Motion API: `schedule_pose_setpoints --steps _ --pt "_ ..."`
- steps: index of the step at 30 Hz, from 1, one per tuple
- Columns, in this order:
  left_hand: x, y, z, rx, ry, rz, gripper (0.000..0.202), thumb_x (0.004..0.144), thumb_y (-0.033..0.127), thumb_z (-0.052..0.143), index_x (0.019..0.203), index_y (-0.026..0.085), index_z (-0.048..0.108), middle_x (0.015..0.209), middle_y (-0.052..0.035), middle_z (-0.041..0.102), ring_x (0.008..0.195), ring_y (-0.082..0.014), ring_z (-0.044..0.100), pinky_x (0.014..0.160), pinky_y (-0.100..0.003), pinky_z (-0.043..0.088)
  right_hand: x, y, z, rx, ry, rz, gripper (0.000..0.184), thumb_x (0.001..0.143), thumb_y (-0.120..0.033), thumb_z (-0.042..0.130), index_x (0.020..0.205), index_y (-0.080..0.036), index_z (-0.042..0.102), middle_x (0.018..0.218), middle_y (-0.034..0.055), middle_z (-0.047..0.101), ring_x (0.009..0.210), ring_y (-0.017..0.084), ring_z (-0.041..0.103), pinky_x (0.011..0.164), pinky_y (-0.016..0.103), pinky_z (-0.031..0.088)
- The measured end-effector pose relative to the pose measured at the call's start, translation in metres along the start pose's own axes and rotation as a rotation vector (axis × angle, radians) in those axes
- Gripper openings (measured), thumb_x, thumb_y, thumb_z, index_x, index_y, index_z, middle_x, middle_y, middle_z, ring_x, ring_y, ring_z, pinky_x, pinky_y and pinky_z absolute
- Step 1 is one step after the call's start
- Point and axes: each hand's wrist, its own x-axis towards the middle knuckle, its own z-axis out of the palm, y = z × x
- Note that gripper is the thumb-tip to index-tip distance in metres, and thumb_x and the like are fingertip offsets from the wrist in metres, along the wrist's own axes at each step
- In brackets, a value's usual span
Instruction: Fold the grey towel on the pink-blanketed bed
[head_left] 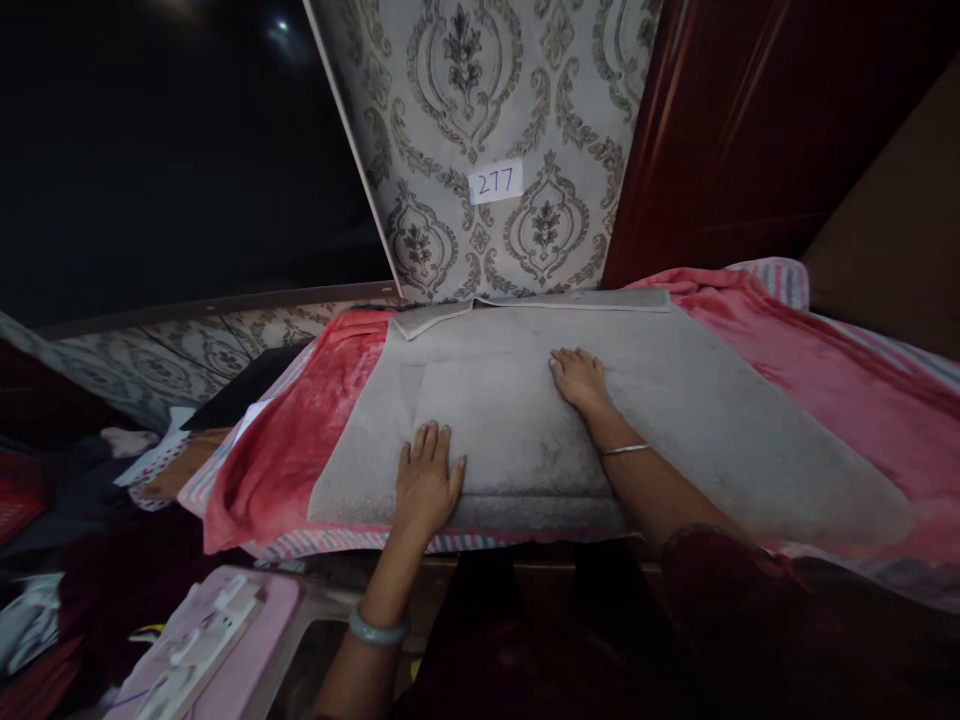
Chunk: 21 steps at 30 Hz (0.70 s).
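A grey cloth [705, 420] lies spread flat over a red plush blanket [292, 440] on a raised surface. My left hand [426, 482] rests palm down on the cloth near its front edge, fingers stretched out and close together. My right hand [579, 380] lies flat on the cloth farther back, near its middle, fingers extended. Neither hand holds anything. A thin bangle sits on my right wrist and a pale green one on my left.
A patterned grey wall panel carries a paper label "277" [496, 182]. A dark red curtain [750, 130] hangs at the right. A pink plastic item [217, 640] and piled fabrics lie low at the left. The blanket's striped edge [360, 543] overhangs the front.
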Motion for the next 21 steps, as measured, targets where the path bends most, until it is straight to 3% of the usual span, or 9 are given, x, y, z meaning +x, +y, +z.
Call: schedule_pose_setpoints --steps 4,12,21 --pt "-0.006 -0.014 0.01 -0.051 0.087 -0.047 0.054 0.101 0.035 0.033 0.147 0.013 0.049 0.155 -0.0151 0.046 0.147 -0.0284 0.038 0.115 -0.047 0.04 0.002 0.002 0.003 -0.006 0.006 -0.009 0.053 0.105 -0.035 0.024 0.145 -0.021 0.055 0.152 0.0084 0.049 0.142 0.03 0.036 0.114 0.054 0.029" --pt "-0.006 -0.016 0.016 -0.089 0.134 -0.039 0.054 0.101 0.036 0.033 0.146 0.01 0.05 0.155 -0.0167 0.046 0.146 -0.0308 0.04 0.115 -0.048 0.04 -0.001 0.001 0.001 -0.015 0.009 -0.018 0.052 0.106 -0.035 0.024 0.145 -0.02 0.054 0.152 0.0079 0.049 0.142 0.029 0.036 0.114 0.052 0.03" --pt "-0.004 -0.016 0.016 -0.094 0.155 -0.042 0.054 0.101 0.035 0.034 0.144 0.008 0.052 0.153 -0.0182 0.048 0.144 -0.0312 0.043 0.115 -0.047 0.04 0.0 -0.006 -0.03 0.064 -0.108 0.022 0.052 0.106 -0.034 0.024 0.149 -0.019 0.05 0.156 0.0088 0.042 0.145 0.029 0.035 0.117 0.052 0.03"
